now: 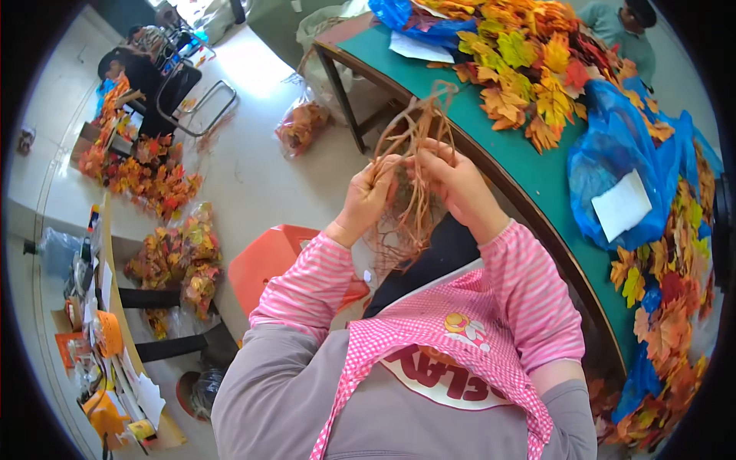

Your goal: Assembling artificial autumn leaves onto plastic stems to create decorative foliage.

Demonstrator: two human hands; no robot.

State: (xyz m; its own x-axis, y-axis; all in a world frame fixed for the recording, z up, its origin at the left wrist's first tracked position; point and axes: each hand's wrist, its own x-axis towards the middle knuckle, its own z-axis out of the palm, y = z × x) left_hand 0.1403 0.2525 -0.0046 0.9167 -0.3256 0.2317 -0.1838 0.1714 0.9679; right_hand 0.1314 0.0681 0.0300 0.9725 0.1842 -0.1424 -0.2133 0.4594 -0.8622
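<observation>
A loose bundle of thin brown twigs or vines (418, 188) hangs between my two hands, its tangled ends drooping over my lap. My left hand (366, 195) is closed on the bundle's left side, fingers pinched together. On the other side my right hand (458, 184) grips the strands with thumb and fingers near the top. A paler loop of the bundle sticks up above both hands. Whether the strands are real or artificial, I cannot tell.
To my right, a green-topped table (537, 165) bears piled artificial maple leaves (529, 61) and a blue plastic bag (621, 153). A red stool (280, 264) stands at left. Bagged leaves (303, 126) lie on the floor. Other people sit farther off.
</observation>
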